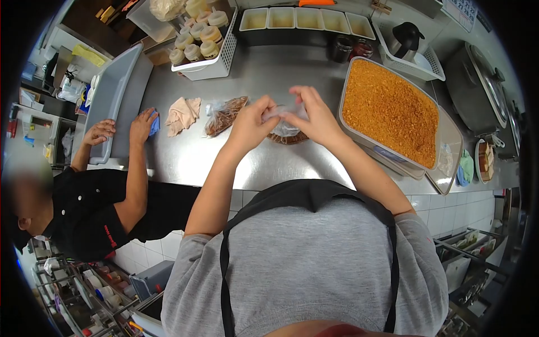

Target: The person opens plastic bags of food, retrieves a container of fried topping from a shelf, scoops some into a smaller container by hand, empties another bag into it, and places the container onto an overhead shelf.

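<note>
Above the steel counter, my left hand (255,121) pinches one side of the gathered top of a clear plastic bag (285,128). From the other side my right hand (313,117) grips the same plastic, some of its fingers raised. Brown contents show at the bottom of this bag, which rests on the counter between my hands. Just left of my left hand lies a second, tied bag (225,115) with brown contents. To the right of my right hand is a large tub (387,154) full of orange-brown crumbs.
A co-worker in black stands at the left, one hand on a blue cloth (154,123) beside a grey bin (106,132). A beige cloth (183,116) lies on the counter (252,70). Behind are a basket of bottles (216,70), several white containers (282,18) and dark jars (341,49).
</note>
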A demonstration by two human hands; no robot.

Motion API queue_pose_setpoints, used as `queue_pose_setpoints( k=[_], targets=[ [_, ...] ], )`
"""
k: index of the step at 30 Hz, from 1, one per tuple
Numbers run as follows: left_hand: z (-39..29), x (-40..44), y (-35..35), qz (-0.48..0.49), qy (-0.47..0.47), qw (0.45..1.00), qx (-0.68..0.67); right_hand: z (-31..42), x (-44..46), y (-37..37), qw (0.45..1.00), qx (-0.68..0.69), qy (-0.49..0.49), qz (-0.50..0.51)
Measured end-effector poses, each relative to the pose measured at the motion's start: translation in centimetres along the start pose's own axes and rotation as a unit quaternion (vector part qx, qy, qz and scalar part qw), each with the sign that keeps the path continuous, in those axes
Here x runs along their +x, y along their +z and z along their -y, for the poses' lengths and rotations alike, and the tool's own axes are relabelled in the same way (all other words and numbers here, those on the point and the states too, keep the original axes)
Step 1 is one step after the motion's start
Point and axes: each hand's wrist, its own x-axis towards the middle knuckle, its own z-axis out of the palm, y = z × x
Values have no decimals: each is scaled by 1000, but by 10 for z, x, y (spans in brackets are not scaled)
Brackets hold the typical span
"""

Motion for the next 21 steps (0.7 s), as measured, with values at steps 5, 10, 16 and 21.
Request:
queue_pose_setpoints(
  k=[5,10,16,21],
  targets=[
    [43,-22,12,-25,-84,990,-108,-28,-28,24,918,305,228,114],
    [87,-39,44,-32,-156,987,-25,-13,-44,30,763,564,316,5],
    [85,-37,48,-112,-278,875,-379,-38,-48,30,772,525,357,27],
    [94,-30,30,-146,-281,735,-600,-48,-53,30,882,306,324,156]
  ],
)
